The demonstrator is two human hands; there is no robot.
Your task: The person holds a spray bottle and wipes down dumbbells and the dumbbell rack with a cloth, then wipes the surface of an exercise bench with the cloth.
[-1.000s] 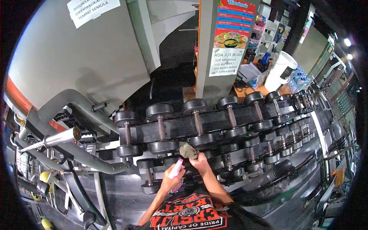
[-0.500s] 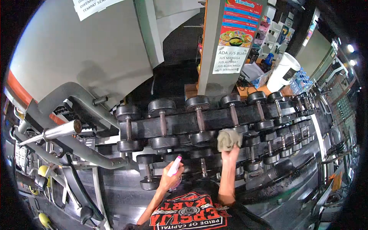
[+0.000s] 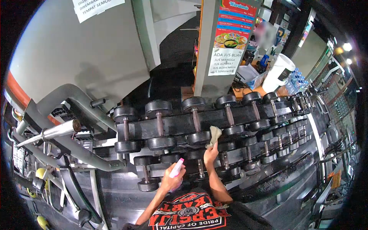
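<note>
My left hand (image 3: 172,178) is closed around a spray bottle (image 3: 176,168) with a white body and pink tip, held in front of the lower row of dumbbells. In my right hand (image 3: 210,154) is a bunched, pale grey-beige cloth (image 3: 214,135). The cloth is up against the front end of the upper row, between a black dumbbell (image 3: 196,119) and its right-hand neighbour, another dumbbell (image 3: 230,115). Whether it presses on either one I cannot tell. Below my right hand, a lower-row dumbbell (image 3: 201,167) is partly hidden.
A two-tier dumbbell rack (image 3: 174,125) runs across the view. At left stands a grey machine frame with a metal bar (image 3: 57,130). Behind the rack are a pillar with a menu poster (image 3: 232,25) and a counter with a white bin-like container (image 3: 280,73) and water bottles (image 3: 297,81).
My right hand has moved left and slightly down with the cloth, which now hangs narrower and upright. My left hand keeps the spray bottle in nearly the same place. The view has shifted slightly.
</note>
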